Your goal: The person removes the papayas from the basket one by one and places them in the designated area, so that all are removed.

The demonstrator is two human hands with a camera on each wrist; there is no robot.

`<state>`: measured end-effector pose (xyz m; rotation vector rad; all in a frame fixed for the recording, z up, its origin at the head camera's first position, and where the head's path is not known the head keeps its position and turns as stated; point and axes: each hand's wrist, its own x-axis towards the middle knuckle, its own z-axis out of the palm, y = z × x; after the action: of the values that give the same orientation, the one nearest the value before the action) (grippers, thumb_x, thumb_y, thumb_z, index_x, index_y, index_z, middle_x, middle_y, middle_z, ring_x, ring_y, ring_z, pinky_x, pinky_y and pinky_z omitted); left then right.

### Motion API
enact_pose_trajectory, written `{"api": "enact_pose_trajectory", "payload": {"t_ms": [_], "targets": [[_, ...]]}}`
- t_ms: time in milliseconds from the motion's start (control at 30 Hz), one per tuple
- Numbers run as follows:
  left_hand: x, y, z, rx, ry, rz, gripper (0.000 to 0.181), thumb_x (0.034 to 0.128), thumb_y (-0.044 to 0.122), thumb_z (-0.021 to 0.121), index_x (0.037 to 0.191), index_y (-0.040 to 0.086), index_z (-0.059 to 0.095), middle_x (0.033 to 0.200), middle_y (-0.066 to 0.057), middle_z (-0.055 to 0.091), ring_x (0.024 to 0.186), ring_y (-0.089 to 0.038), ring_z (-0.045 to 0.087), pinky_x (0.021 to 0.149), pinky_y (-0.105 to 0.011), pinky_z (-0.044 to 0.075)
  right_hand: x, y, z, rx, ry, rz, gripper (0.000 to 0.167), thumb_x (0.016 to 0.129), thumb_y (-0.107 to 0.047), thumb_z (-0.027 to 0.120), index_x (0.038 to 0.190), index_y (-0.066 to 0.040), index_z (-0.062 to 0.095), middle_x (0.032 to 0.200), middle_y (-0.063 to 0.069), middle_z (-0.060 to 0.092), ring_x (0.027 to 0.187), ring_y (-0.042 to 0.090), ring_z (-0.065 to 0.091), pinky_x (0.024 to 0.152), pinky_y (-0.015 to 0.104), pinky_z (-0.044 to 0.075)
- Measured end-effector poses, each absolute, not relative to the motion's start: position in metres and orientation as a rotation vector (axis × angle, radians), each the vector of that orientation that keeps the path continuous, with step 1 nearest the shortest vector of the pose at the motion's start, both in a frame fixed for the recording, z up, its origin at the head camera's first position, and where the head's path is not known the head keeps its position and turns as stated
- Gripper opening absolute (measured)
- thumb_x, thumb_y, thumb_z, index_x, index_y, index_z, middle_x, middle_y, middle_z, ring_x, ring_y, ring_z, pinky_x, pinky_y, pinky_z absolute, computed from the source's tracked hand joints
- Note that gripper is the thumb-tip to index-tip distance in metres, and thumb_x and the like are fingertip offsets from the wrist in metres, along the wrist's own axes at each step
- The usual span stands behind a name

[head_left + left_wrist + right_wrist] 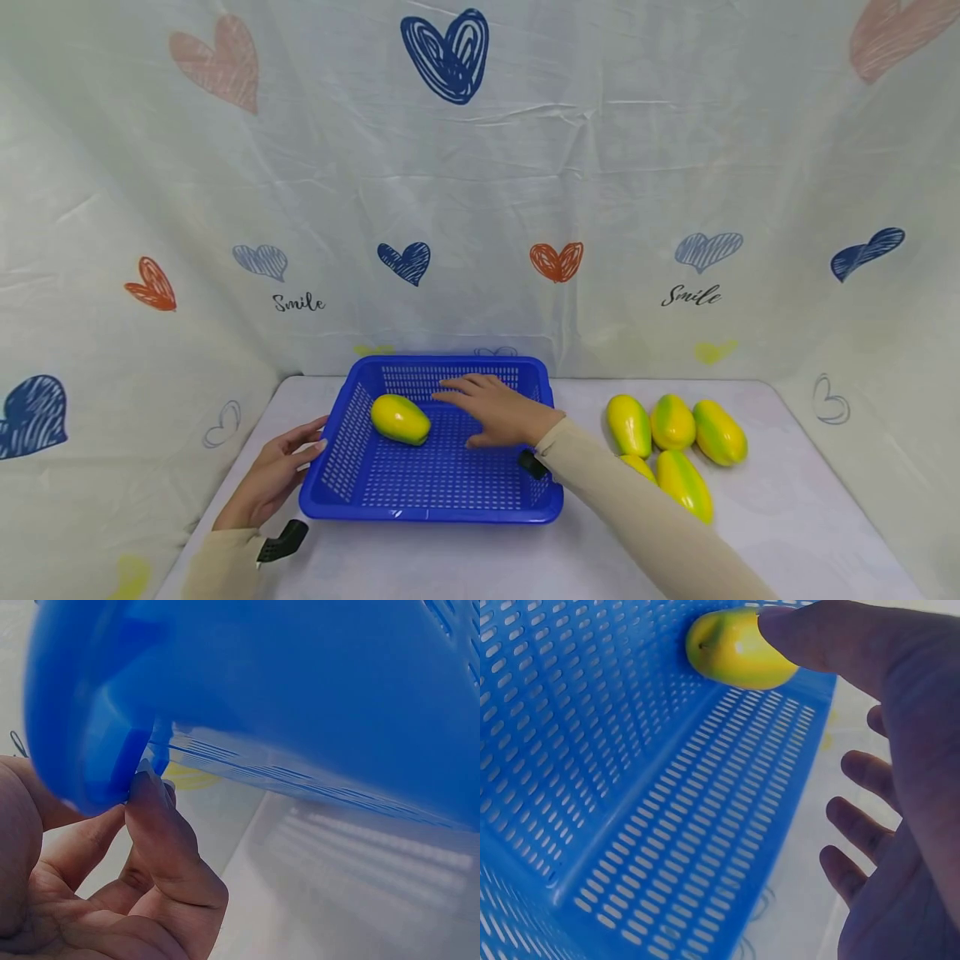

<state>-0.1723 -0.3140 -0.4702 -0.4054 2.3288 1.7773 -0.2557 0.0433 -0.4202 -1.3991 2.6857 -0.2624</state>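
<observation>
A blue plastic basket [431,514] with slotted walls stands on the table, one yellow-green papaya [401,419] lying inside at its back left. My left hand [272,477] grips the basket's left rim. In the left wrist view, its fingers [169,847] curl beneath that rim. Over the basket's right half hovers my right hand [498,410], fingers spread and holding nothing, to the right of the papaya. In the right wrist view, the thumb [817,634] overlaps part of the papaya [735,656], with the other fingers apart from it.
Several more papayas [673,422] lie in a group on the white table [780,500], right of the basket. My right forearm [645,517] partly hides one of them. Behind the table hangs a pale cloth [480,200] printed with hearts.
</observation>
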Motion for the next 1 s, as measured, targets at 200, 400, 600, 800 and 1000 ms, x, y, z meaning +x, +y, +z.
{"api": "enact_pose_trajectory", "payload": {"t_ms": [200, 400, 600, 800, 1000], "targets": [[-0.171, -0.315, -0.470, -0.409, 2.328, 1.787, 0.060, 0.1118, 0.017, 0.054, 0.165, 0.001, 0.031, 0.150, -0.022, 0.040, 0.104, -0.012, 0.062, 0.085, -0.022, 0.056, -0.263, 0.027, -0.429, -1.423, 2.673, -0.243, 0.085, 0.091, -0.026, 0.087, 0.163, -0.019, 0.042, 0.171, 0.006, 0.035, 0.155, 0.031, 0.034, 0.128, 0.053, 0.026], [-0.171, -0.313, -0.470, -0.398, 2.344, 1.781, 0.060, 0.1117, 0.017, 0.055, 0.165, 0.001, 0.032, 0.150, -0.023, 0.041, 0.105, -0.013, 0.062, 0.085, -0.024, 0.056, -0.269, 0.014, -0.441, -1.418, 2.688, -0.176, 0.088, 0.091, -0.029, 0.087, 0.165, -0.022, 0.038, 0.172, 0.003, 0.031, 0.157, 0.028, 0.032, 0.128, 0.051, 0.026], [-0.171, -0.312, -0.470, -0.415, 2.329, 1.792, 0.060, 0.1115, 0.017, 0.055, 0.165, 0.002, 0.032, 0.151, -0.023, 0.041, 0.105, -0.014, 0.063, 0.086, -0.024, 0.056, -0.275, 0.002, -0.447, -1.413, 2.689, -0.132, 0.090, 0.091, -0.030, 0.087, 0.166, -0.023, 0.036, 0.173, 0.002, 0.029, 0.157, 0.028, 0.031, 0.128, 0.051, 0.026], [-0.170, -0.313, -0.470, -0.421, 2.325, 1.795, 0.060, 0.1113, 0.016, 0.055, 0.165, 0.002, 0.033, 0.151, -0.023, 0.041, 0.104, -0.015, 0.063, 0.085, -0.024, 0.056, -0.279, -0.009, -0.450, -1.424, 2.681, -0.095, 0.092, 0.090, -0.028, 0.087, 0.166, -0.023, 0.035, 0.174, 0.002, 0.027, 0.157, 0.028, 0.031, 0.128, 0.049, 0.026], [-0.171, -0.312, -0.471, -0.429, 2.331, 1.790, 0.060, 0.1111, 0.017, 0.056, 0.165, 0.002, 0.033, 0.150, -0.022, 0.041, 0.105, -0.015, 0.062, 0.085, -0.025, 0.056, -0.282, -0.018, -0.454, -1.426, 2.690, -0.042, 0.093, 0.091, -0.029, 0.087, 0.166, -0.023, 0.033, 0.174, 0.000, 0.026, 0.158, 0.025, 0.031, 0.128, 0.046, 0.026]]}}
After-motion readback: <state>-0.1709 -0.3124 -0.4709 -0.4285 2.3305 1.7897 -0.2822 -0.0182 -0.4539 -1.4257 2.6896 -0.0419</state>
